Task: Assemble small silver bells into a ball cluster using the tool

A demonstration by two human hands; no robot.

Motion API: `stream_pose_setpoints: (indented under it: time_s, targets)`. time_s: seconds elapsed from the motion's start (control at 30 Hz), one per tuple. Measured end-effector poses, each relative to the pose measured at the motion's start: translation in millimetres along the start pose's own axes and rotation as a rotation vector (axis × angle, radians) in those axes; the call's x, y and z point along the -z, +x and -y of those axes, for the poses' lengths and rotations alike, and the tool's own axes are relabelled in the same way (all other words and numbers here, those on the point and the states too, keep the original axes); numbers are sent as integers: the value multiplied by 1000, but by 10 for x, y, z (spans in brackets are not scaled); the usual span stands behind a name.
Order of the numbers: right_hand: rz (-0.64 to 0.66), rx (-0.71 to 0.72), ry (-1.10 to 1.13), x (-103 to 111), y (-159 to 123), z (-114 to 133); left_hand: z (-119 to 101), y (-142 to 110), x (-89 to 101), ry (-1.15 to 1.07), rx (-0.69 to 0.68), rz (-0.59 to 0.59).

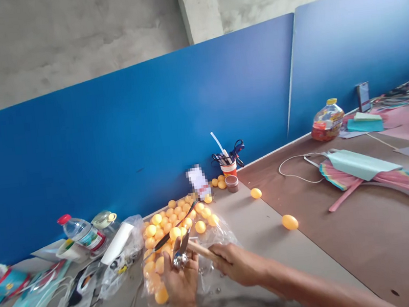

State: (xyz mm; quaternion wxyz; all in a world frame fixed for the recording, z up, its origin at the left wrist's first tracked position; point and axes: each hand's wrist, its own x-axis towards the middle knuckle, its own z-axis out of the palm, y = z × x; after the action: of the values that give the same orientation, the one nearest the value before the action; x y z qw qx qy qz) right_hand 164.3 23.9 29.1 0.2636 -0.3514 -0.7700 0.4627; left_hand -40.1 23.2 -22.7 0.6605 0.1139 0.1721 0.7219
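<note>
My left hand (182,281) is cupped palm up, with a cluster of small shiny metal balls (180,260) resting in it. My right hand (237,263) grips the pale wooden handle of a hammer-like tool (205,250). Its dark metal head lies over the left palm, right by the metal balls; its exact shape is hard to make out. Behind and beside my left hand, many orange ping-pong balls (168,222) lie on clear plastic bag film (224,232). A long dark tool (166,237) lies slantwise across them. Loose metal balls (218,290) dot the table near my wrists.
Two orange balls, one far (256,193) and one nearer (289,222), lie to the right. A cup of pens and cable (229,168) stands by the blue partition (131,132). Bottles (84,233), bags and cords crowd the left. A juice bottle (327,122) and a folded fan (365,169) lie right.
</note>
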Motion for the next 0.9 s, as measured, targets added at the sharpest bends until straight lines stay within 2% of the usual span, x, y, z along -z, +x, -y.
stream_pose_setpoints:
  time_s: [0.13,0.23,0.37,0.43,0.57,0.73,0.8,0.83,0.9]
  targets:
    - [12,0,-18,-4,6,-3,-6,-7,-35,38,-39,-86]
    - [-27,-5,16,-1,-1,29,-2,-13,-41,52,-7,-121]
    - [3,10,-26,-12,-11,53,-3,0,16,21,-70,-44]
    - [20,16,-16,-21,-11,45,-10,12,47,17,-4,-4]
    - [-29,-14,20,-44,-4,-4,-8,30,68,27,-56,-17]
    - [-14,-1,-39,-58,22,-64,8,46,96,18,-37,-29]
    - [-35,3,-6,-48,25,-54,11,56,128,20,-61,4]
    - [-48,2,5,-43,21,-44,13,62,145,26,-12,26]
    - [-57,-2,-6,-36,7,-21,16,73,177,13,0,88]
